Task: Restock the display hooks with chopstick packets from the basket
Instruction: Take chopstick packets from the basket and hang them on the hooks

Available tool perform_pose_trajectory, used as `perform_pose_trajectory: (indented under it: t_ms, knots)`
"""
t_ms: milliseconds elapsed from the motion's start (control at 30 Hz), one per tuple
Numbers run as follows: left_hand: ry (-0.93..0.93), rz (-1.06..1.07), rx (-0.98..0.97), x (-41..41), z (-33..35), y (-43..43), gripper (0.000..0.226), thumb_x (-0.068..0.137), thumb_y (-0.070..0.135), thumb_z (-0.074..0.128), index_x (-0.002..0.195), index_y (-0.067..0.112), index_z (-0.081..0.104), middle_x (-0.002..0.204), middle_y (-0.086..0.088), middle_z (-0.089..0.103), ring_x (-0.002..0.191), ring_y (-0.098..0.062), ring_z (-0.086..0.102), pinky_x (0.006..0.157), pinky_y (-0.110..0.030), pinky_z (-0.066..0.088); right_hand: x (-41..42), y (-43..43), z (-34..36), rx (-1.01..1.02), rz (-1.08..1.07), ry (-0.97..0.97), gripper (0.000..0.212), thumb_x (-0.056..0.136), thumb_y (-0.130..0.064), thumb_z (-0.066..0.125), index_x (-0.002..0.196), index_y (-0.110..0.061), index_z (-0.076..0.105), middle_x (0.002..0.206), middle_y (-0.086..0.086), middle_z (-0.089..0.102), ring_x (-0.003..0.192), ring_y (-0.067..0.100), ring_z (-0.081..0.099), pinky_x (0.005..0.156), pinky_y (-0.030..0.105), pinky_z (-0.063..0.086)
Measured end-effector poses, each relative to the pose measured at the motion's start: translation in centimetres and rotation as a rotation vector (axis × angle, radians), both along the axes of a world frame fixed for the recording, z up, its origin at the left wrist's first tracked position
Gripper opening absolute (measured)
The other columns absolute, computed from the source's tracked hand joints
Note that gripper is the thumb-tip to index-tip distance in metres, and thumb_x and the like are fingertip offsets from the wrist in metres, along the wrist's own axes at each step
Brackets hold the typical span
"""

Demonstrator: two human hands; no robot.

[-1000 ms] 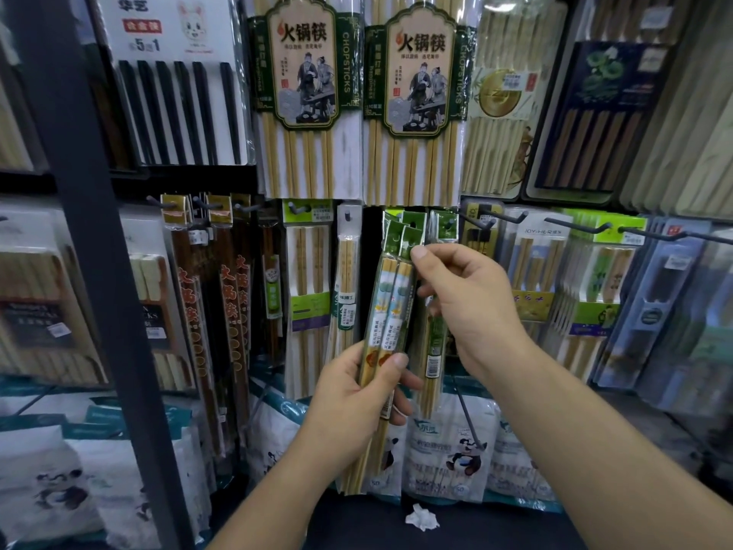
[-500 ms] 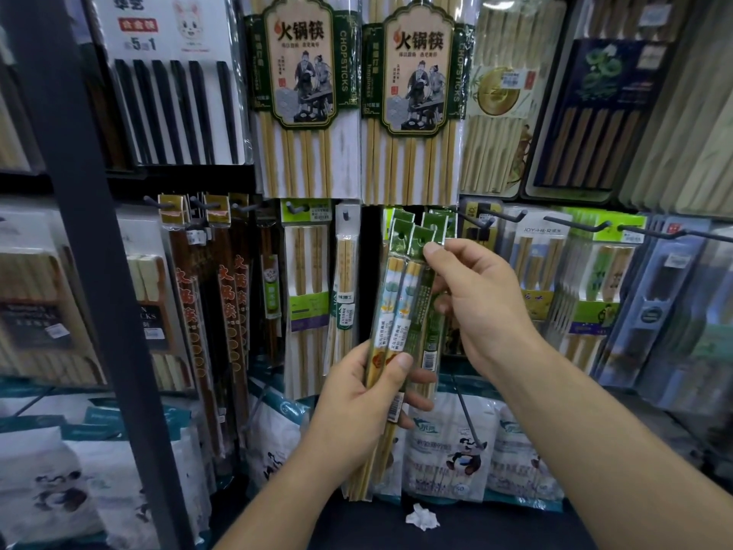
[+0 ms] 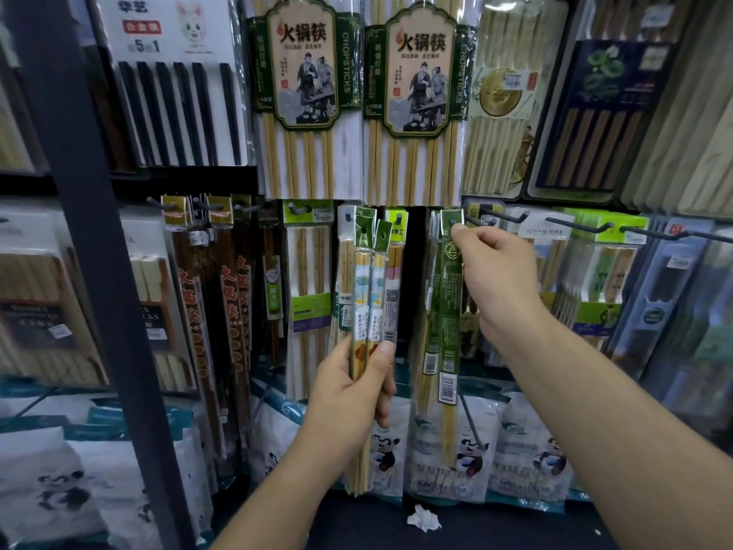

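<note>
The left hand (image 3: 349, 394) grips two patterned packets (image 3: 371, 287) rising above its thumb; the right hand (image 3: 503, 279) pinches a green packet (image 3: 450, 331) hanging below its fingertips

Colour rundown: the two slim chopstick packets (image 3: 363, 279) have dark green header tabs, pale bamboo sticks and a pastel blue-and-yellow cartoon print, going orange lower down. The green-sleeved packet (image 3: 450, 311) is dark green all over with white barcode labels. Up top, the hot-pot chopstick packs (image 3: 303, 85) wear cream-and-dark-green labels with black characters. The panda bags (image 3: 468, 450) are white with teal trim.
</note>
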State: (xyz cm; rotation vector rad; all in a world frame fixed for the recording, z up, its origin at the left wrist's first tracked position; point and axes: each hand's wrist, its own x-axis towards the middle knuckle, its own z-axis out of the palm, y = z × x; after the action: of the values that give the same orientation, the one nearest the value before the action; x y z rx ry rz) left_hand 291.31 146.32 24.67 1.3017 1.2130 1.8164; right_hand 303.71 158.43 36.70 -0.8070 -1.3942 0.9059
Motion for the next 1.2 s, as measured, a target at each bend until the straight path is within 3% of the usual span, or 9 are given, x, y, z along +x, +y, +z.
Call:
perform_pose_trajectory:
  t_ms: [133,233,400,567,767,933,1100,1200]
  knots:
    - [0.023,-0.001,-0.016,-0.1,0.1,0.0,0.031,0.088,0.054,0.062,0.08,0.025,0.06,0.066,0.001,0.06,0.051,-0.012,0.052,0.047,-0.026,0.047,-0.2,0.0,-0.1,-0.002,-0.023,-0.017,0.042,0.098,-0.024,0.062,0.08,0.013,0.055,0.053,-0.002,0.028,0.062,0.018,0.031,0.071,0.006,0.038]
    - [-0.004,-0.029,-0.02,-0.1,0.2,0.0,0.029,0.087,0.056,0.066,0.076,0.03,0.058,0.064,0.0,0.054,0.046,-0.012,0.043,0.041,-0.024,0.038,-0.5,0.3,-0.3,-0.007,-0.043,-0.004,0.042,0.097,-0.024,0.065,0.078,0.012,0.056,0.054,0.001,0.032,0.061,0.016,0.038,0.078,0.011,0.038]
    - [-0.063,-0.093,-0.019,-0.1,0.2,-0.2,0.026,0.092,0.054,0.063,0.083,0.03,0.057,0.07,0.0,0.051,0.051,-0.012,0.038,0.043,-0.026,0.031,-0.8,0.8,-0.8,-0.024,-0.099,-0.025,0.033,0.094,-0.033,0.071,0.071,-0.012,0.059,0.049,-0.013,0.044,0.046,0.002,0.042,0.069,0.022,0.044]
    - [-0.082,-0.12,-0.022,-0.1,0.3,-0.2,0.021,0.096,0.042,0.054,0.091,0.022,0.056,0.075,0.0,0.06,0.054,-0.012,0.046,0.045,-0.025,0.037,-0.2,-0.2,-1.2,-0.003,-0.128,0.023,0.025,0.093,-0.034,0.072,0.08,-0.015,0.062,0.066,-0.007,0.052,0.056,0.002,0.047,0.065,0.023,0.043]
    - [-0.049,-0.165,0.016,0.6,0.6,-0.3,0.022,0.098,0.038,0.054,0.093,0.017,0.059,0.077,-0.001,0.065,0.057,-0.013,0.055,0.045,-0.026,0.047,0.1,-3.3,-1.6,0.014,0.165,-0.024,0.016,0.099,-0.03,0.064,0.088,-0.025,0.074,0.079,-0.007,0.073,0.062,0.001,0.057,0.054,0.015,0.045]
    - [-0.059,-0.192,0.008,0.7,0.7,-0.5,0.017,0.097,0.038,0.056,0.091,0.024,0.065,0.078,-0.003,0.068,0.059,-0.014,0.058,0.048,-0.028,0.051,0.0,-3.7,-1.4,-0.069,0.242,0.044,0.01,0.098,-0.023,0.066,0.091,-0.02,0.073,0.072,-0.007,0.069,0.06,0.004,0.057,0.054,0.016,0.042]
    - [-0.084,-0.195,0.005,0.8,0.7,-0.4,0.023,0.095,0.042,0.058,0.094,0.019,0.063,0.08,-0.008,0.07,0.062,-0.018,0.063,0.051,-0.03,0.053,0.1,-3.9,-1.2,-0.104,0.338,0.064,0.026,0.098,-0.022,0.065,0.073,-0.023,0.074,0.071,-0.004,0.065,0.061,0.007,0.054,0.048,0.018,0.04]
    - [-0.109,-0.143,0.01,0.9,0.4,0.0,0.026,0.096,0.043,0.057,0.099,0.02,0.069,0.092,-0.008,0.075,0.084,-0.024,0.073,0.068,-0.033,0.061,0.1,-3.5,-0.8,-0.087,0.266,0.068,0.03,0.099,-0.022,0.064,0.07,-0.025,0.072,0.07,-0.004,0.063,0.061,0.008,0.054,0.049,0.017,0.041]
